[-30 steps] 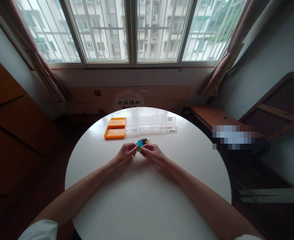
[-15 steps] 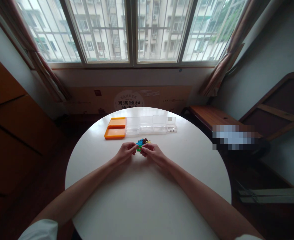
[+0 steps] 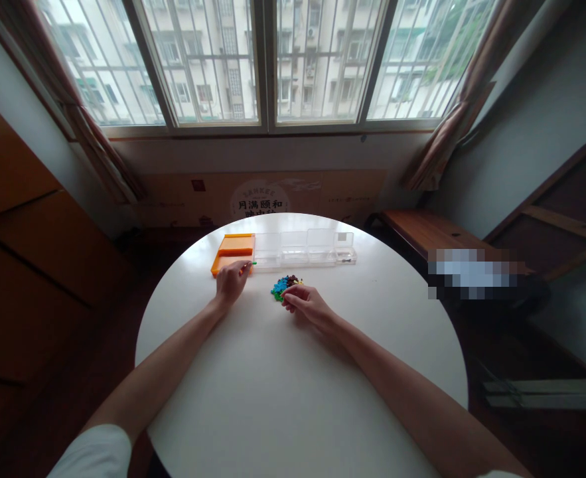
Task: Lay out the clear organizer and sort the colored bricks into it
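Note:
My left hand (image 3: 231,281) is at the front edge of the open orange box (image 3: 236,243), pinching a small green piece (image 3: 254,263) that pokes out past the fingertips. A heap of tiny blue, green, brown and yellow pieces (image 3: 283,286) lies on the white table. Over the heap's near right side rests my right hand (image 3: 305,302), its thumb and fingers closed together; whatever they hold, if anything, is hidden. Beside the orange box runs a row of clear plastic compartments (image 3: 293,255) with their lids raised.
The round white table (image 3: 273,392) stands below a barred window (image 3: 267,66). A small dark item (image 3: 346,260) sits in the rightmost clear compartment. To the right is a wooden bench (image 3: 422,229), and an orange-brown cabinet (image 3: 18,252) stands to the left.
My left hand has moved left and away from me, from the heap to the orange box, carrying a green piece. My right hand has stayed by the heap.

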`<state>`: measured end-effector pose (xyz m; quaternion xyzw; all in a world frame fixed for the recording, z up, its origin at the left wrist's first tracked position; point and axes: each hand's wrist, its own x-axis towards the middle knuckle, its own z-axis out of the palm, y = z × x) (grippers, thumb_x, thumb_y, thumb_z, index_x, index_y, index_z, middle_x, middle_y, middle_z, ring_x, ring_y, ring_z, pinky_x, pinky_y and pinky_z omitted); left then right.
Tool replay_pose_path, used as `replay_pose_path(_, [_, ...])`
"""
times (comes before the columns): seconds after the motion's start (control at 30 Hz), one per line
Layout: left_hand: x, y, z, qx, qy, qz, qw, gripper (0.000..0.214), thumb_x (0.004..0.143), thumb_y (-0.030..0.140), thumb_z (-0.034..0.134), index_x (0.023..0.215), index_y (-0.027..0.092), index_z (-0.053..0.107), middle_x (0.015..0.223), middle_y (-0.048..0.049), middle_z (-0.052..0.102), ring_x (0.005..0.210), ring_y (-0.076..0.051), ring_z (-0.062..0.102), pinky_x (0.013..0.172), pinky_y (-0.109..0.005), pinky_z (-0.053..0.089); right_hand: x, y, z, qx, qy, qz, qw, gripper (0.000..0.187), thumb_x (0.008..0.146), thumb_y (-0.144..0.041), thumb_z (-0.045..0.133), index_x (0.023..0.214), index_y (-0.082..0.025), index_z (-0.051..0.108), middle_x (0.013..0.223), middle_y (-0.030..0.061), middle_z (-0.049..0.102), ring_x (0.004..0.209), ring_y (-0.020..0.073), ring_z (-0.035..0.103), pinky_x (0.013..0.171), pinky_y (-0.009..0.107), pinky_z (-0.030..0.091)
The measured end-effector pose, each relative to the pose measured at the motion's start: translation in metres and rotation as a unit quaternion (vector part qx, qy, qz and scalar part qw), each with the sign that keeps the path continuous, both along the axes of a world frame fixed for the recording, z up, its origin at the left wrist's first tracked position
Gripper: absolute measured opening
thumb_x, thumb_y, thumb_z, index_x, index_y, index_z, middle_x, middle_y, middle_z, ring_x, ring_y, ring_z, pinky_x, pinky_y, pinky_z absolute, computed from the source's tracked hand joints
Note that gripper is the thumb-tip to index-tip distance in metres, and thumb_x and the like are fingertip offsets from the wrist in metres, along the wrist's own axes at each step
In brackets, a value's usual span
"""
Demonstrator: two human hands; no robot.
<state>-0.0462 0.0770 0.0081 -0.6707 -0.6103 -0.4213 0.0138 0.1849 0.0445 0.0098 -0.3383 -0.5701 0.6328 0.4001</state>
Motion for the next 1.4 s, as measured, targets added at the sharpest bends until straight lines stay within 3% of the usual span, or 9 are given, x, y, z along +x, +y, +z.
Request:
replay_pose_path(0.17, [0.000, 0.004, 0.005, 0.021, 0.062, -0.013, 0.998, 0.035, 0.090, 0.039, 0.044, 0.088, 0.017, 0.070, 0.082, -0.0067, 0.067, 0.076, -0.017, 0.060, 0.066, -0.026, 0.040, -0.001, 0.001, -0.003, -0.001, 0.004, -0.001, 1.000, 0.035, 0.066, -0.046, 0.072, 0.077, -0.014, 0.065, 0.063, 0.0022, 0.065, 0.054, 0.0096, 0.056, 0.054, 0.025, 0.045])
replay_pose_path(0.43, [0.000, 0.013, -0.004, -0.004, 0.158, -0.006, 0.987, 0.031, 0.091, 0.035, 0.042, 0.088, 0.019, 0.069, 0.083, -0.0052, 0.063, 0.076, -0.018, 0.057, 0.069, -0.030, 0.036, -0.001, 0.002, -0.004, 0.007, 0.001, -0.001, 1.000, 0.033, 0.068, -0.045, 0.071, 0.077, -0.013, 0.065, 0.064, 0.0022, 0.065, 0.054, 0.0094, 0.056, 0.055, 0.025, 0.045])
replay_pose_path(0.6, [0.011, 0.020, 0.006, 0.004, 0.213, -0.030, 0.977, 0.031, 0.092, 0.033, 0.041, 0.088, 0.019, 0.068, 0.085, -0.0068, 0.063, 0.077, -0.019, 0.055, 0.071, -0.032, 0.034, 0.000, 0.001, -0.005, 0.008, 0.002, 0.007, 1.000, 0.033, 0.069, -0.045, 0.070, 0.078, -0.013, 0.065, 0.065, 0.0027, 0.065, 0.055, 0.0095, 0.056, 0.055, 0.025, 0.045])
replay_pose_path(0.77, [0.024, 0.034, 0.012, -0.015, 0.182, 0.016, 0.983, 0.032, 0.090, 0.034, 0.042, 0.083, 0.018, 0.069, 0.086, -0.0104, 0.062, 0.080, -0.023, 0.054, 0.072, -0.035, 0.033, 0.001, 0.002, -0.005, 0.020, -0.006, 0.007, 1.000, 0.033, 0.068, -0.044, 0.070, 0.078, -0.013, 0.066, 0.065, 0.0028, 0.065, 0.055, 0.0100, 0.057, 0.054, 0.024, 0.045])
replay_pose_path(0.9, [0.035, 0.035, 0.009, -0.010, 0.121, 0.051, 0.991, 0.030, 0.088, 0.034, 0.046, 0.101, 0.018, 0.067, 0.090, -0.0127, 0.062, 0.089, -0.027, 0.053, 0.077, -0.040, 0.034, 0.002, 0.003, -0.007, 0.025, -0.006, 0.010, 1.000, 0.032, 0.067, -0.043, 0.071, 0.078, -0.013, 0.066, 0.062, 0.0023, 0.064, 0.055, 0.0105, 0.057, 0.053, 0.024, 0.045])
replay_pose_path(1.0, [0.043, 0.026, 0.010, 0.019, 0.073, -0.001, 0.997, 0.033, 0.087, 0.032, 0.049, 0.115, 0.018, 0.060, 0.092, -0.0111, 0.061, 0.092, -0.025, 0.053, 0.081, -0.040, 0.037, 0.001, 0.002, -0.008, 0.048, 0.009, -0.025, 0.998, 0.030, 0.071, -0.042, 0.067, 0.081, -0.014, 0.066, 0.060, 0.0014, 0.062, 0.053, 0.0104, 0.056, 0.050, 0.023, 0.045])
replay_pose_path(1.13, [0.049, 0.006, 0.012, -0.002, -0.018, -0.180, 0.983, 0.035, 0.087, 0.030, 0.049, 0.121, 0.020, 0.054, 0.088, -0.0051, 0.061, 0.080, -0.016, 0.055, 0.073, -0.030, 0.044, 0.000, 0.000, -0.009, 0.137, -0.010, -0.173, 0.975, 0.025, 0.078, -0.038, 0.057, 0.084, -0.015, 0.065, 0.061, 0.0008, 0.060, 0.054, 0.0111, 0.055, 0.051, 0.023, 0.046])
replay_pose_path(1.2, [0.049, -0.004, 0.010, -0.042, -0.057, -0.237, 0.969, 0.034, 0.087, 0.030, 0.049, 0.120, 0.020, 0.053, 0.081, -0.0020, 0.060, 0.070, -0.012, 0.055, 0.065, -0.024, 0.045, 0.002, -0.001, -0.008, 0.182, -0.060, -0.221, 0.956, 0.023, 0.081, -0.034, 0.053, 0.086, -0.015, 0.065, 0.064, 0.0014, 0.061, 0.054, 0.0112, 0.054, 0.051, 0.023, 0.046])
replay_pose_path(1.4, [0.039, -0.022, -0.007, -0.102, -0.086, -0.251, 0.959, 0.024, 0.085, 0.031, 0.050, 0.103, 0.017, 0.059, 0.058, 0.0057, 0.047, 0.051, -0.007, 0.042, 0.051, -0.018, 0.034, 0.011, 0.002, -0.006, 0.289, -0.229, -0.253, 0.895, 0.020, 0.082, -0.025, 0.048, 0.086, -0.016, 0.066, 0.071, 0.0025, 0.065, 0.055, 0.0110, 0.052, 0.058, 0.023, 0.044])
